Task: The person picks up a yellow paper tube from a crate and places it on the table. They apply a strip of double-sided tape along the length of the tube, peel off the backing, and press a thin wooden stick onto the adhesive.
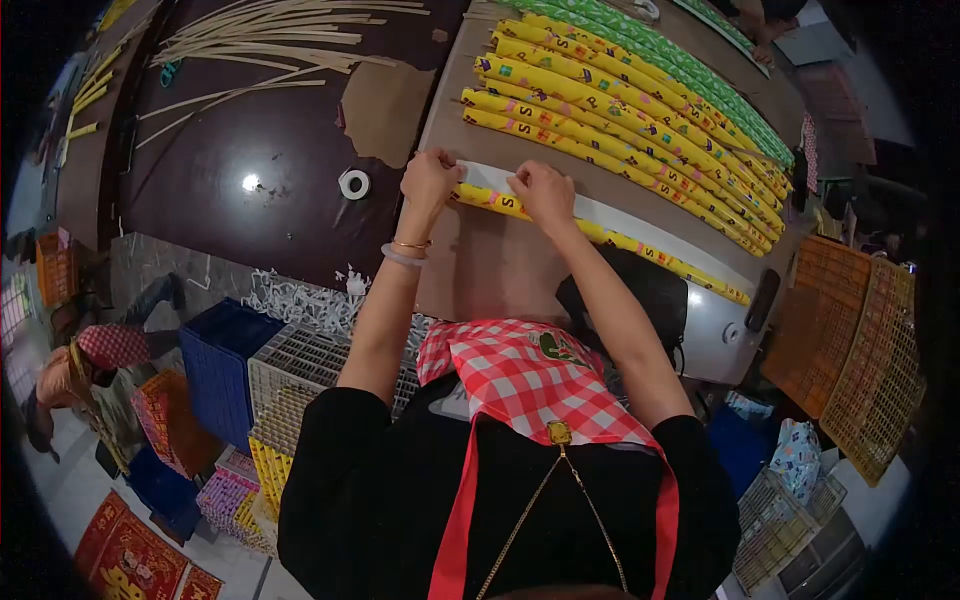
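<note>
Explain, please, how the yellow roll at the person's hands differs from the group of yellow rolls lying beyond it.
The near roll has a white strip showing along its side; the far rolls show no such strip. The near roll lies apart, with the left hand and right hand at it; the far rolls lie side by side, untouched. Both are long, narrow and yellow, with a colourful print.

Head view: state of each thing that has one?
Front yellow roll: rolled, white strip alongside
Left hand: curled, at roll's left end
Right hand: curled, over front roll
Rear yellow rolls: rolled, parallel
Green rolls: rolled, parallel
Tape roll: lying flat
Pale strips: loose, overlapping
Brown sheet: flat, ragged-edged
</note>
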The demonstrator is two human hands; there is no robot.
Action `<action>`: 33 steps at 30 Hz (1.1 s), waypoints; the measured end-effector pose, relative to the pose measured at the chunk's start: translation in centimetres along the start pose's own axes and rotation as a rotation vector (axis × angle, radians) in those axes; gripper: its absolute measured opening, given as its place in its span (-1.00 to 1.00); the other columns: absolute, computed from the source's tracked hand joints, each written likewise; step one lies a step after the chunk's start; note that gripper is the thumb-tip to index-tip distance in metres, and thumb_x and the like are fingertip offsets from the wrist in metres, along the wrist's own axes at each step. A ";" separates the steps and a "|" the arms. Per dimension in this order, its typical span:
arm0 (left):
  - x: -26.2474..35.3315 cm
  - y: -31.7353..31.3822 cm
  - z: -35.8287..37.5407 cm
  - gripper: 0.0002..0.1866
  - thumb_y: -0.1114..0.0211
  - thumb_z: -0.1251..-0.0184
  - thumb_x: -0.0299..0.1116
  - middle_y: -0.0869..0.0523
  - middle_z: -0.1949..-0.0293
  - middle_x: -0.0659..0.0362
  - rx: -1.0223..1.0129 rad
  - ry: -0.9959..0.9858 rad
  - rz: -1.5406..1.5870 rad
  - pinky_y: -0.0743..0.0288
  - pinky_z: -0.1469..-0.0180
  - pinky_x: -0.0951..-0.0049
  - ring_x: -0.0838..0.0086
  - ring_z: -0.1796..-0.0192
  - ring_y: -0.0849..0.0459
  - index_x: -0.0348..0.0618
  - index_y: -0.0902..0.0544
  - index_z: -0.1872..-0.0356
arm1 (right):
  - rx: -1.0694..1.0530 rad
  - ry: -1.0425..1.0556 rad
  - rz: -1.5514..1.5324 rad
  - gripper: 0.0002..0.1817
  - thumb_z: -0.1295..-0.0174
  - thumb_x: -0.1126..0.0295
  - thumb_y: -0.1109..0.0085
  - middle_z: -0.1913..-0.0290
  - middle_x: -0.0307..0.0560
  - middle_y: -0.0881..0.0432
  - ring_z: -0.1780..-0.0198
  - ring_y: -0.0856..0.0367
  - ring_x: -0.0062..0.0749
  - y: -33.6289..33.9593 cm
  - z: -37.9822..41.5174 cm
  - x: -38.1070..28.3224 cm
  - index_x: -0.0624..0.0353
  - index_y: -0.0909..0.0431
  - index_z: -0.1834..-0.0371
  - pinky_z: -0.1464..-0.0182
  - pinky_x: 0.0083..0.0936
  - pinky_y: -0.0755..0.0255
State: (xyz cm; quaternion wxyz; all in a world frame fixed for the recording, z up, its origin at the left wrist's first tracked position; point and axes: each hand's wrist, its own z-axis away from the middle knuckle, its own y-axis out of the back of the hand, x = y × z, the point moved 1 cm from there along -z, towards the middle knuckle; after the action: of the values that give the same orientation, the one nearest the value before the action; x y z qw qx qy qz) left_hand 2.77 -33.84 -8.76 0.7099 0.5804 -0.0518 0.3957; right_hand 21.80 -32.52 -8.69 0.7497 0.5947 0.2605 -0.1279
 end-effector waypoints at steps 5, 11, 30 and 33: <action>0.3 0.4 0.1 -0.78 -0.38 0.19 -0.21 -0.66 0.47 0.19 -0.019 0.031 0.016 -0.50 0.32 0.30 0.28 0.34 -0.65 -0.04 -0.65 0.47 | -0.072 -0.223 0.004 -0.78 0.11 0.18 -0.26 0.37 -0.17 -0.54 0.21 -0.50 -0.25 1.3 0.0 2.8 0.04 -0.54 0.49 0.19 -0.26 -0.28; 0.5 0.0 0.2 -0.76 -0.40 0.22 -0.22 -0.66 0.47 0.15 -0.068 -0.013 0.021 -0.50 0.34 0.29 0.26 0.34 -0.64 -0.07 -0.65 0.47 | -0.094 -0.278 -0.044 -0.79 0.15 0.28 -0.30 0.46 -0.15 -0.56 0.40 -0.53 -0.34 2.6 0.9 7.0 0.14 -0.52 0.51 0.34 -0.42 -0.39; 0.7 -1.0 2.3 -0.75 -0.29 -0.05 -0.29 -0.67 0.46 0.07 -0.036 -0.214 0.041 -0.48 0.31 0.43 0.36 0.36 -0.66 -0.25 -0.57 0.31 | 0.191 0.256 -0.289 -0.86 -0.02 0.32 -0.09 0.32 -0.15 -0.57 0.27 -0.54 -0.19 -0.8 -0.1 -0.8 0.08 -0.55 0.39 0.24 -0.29 -0.41; 0.0 -1.1 1.9 -0.79 -0.29 -0.06 -0.41 -0.67 0.46 0.09 -0.061 -0.290 0.112 -0.47 0.33 0.52 0.48 0.37 -0.64 -0.32 -0.56 0.30 | 0.138 0.241 -0.293 -0.86 -0.02 0.30 -0.10 0.33 -0.14 -0.56 0.27 -0.54 -0.19 -0.9 -0.2 -0.7 0.06 -0.55 0.38 0.25 -0.30 -0.42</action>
State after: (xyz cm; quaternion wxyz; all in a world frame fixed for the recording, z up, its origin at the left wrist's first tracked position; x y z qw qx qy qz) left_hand 4.19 -35.45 -9.00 0.6892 0.6056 -0.1979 0.3450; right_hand 20.70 -32.61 -9.13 0.6440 0.6114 0.4227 -0.1809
